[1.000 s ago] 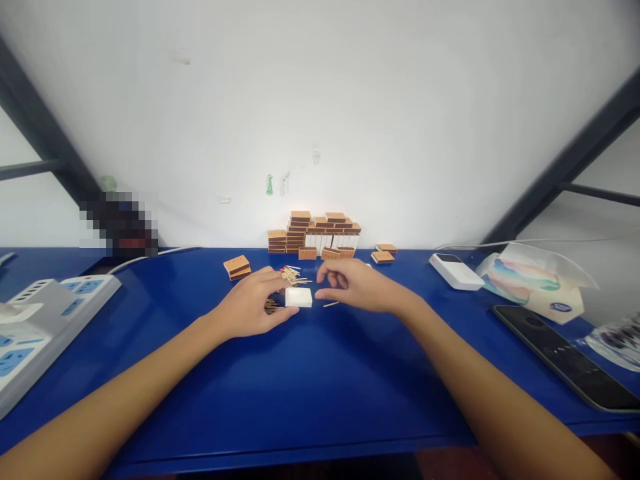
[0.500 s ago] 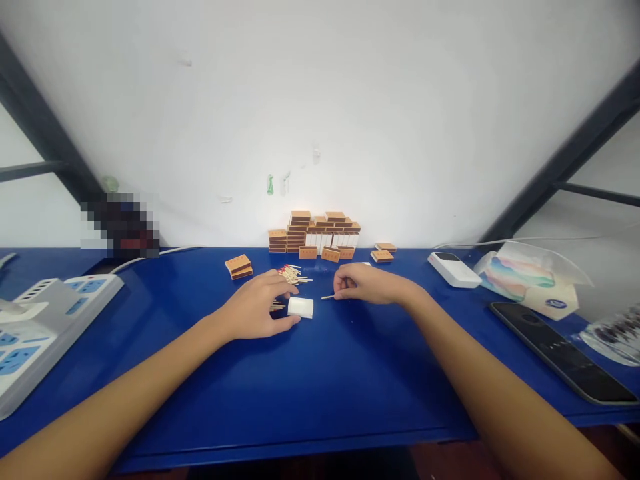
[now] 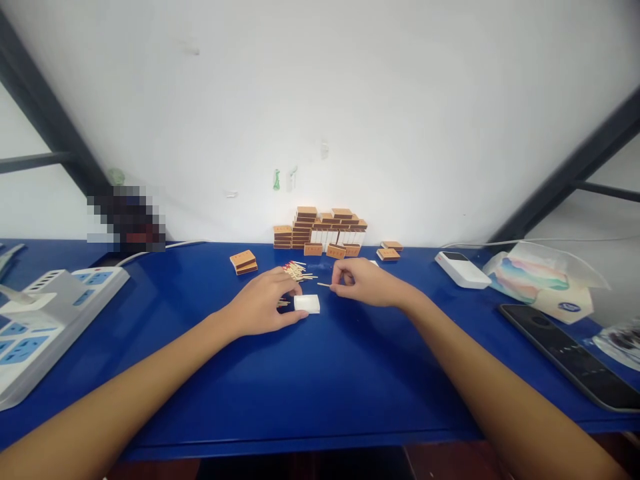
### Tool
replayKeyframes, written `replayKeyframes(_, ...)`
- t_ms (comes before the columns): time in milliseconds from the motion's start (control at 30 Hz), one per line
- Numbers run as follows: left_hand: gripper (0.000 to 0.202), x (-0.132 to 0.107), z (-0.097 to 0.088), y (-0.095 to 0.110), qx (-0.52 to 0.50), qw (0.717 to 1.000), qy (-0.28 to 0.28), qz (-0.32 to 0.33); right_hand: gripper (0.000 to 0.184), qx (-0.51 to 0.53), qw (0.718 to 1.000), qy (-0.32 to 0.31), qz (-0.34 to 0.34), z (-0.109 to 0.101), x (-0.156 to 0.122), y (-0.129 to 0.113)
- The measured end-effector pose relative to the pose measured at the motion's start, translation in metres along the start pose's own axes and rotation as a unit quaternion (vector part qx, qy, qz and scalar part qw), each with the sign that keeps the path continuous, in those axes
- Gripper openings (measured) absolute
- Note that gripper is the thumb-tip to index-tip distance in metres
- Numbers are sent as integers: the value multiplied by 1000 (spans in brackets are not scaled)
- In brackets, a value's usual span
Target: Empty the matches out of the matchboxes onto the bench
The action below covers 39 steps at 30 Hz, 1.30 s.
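Right hand pinches a thin wooden matchstick a slack hold could drop onto the blue surface; left hand grips a white rectangular box.

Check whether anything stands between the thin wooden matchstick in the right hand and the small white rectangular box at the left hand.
Nothing visible does: only blue tabletop shows between matchstick and white box. The loose red-tipped wooden matches lie beyond, off that line.

My feed shows seven matchboxes around the stack
Also one held match, one phone, one power strip.
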<state>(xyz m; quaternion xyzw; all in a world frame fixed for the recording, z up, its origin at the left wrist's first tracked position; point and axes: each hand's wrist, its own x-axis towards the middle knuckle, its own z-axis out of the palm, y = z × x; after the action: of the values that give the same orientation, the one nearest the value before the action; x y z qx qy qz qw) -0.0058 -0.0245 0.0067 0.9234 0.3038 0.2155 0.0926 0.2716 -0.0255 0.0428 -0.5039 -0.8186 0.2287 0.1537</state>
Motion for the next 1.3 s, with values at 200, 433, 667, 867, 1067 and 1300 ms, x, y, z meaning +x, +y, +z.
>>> replayKeyframes(200, 23, 1, -1, 1, 7, 1000, 0, 18, 20, 108, 993, -39, 16, -4, 0, 6)
replayKeyframes(433, 26, 2, -1, 2, 21, 1000, -6, 12, 20, 89, 993, -31, -71, -6, 5, 19)
replayKeyframes(667, 25, 1, -3, 3, 23, 1000, -8, 9, 19, 19, 991, -60, -120, 14, 7, 15)
replayKeyframes(867, 26, 2, -2, 2, 31, 999, -6, 17, 8, -15, 994, -59, -91, 14, 6, 18)
replayKeyframes(1067, 25, 2, -4, 2, 29, 999, -8, 9, 11, -30, 997, -44, -54, 10, 5, 22)
replayKeyframes(1300, 30, 2, 0, 0, 42, 999, 25, 1, 11, 9, 995, 29, -97, 28, 0, -9)
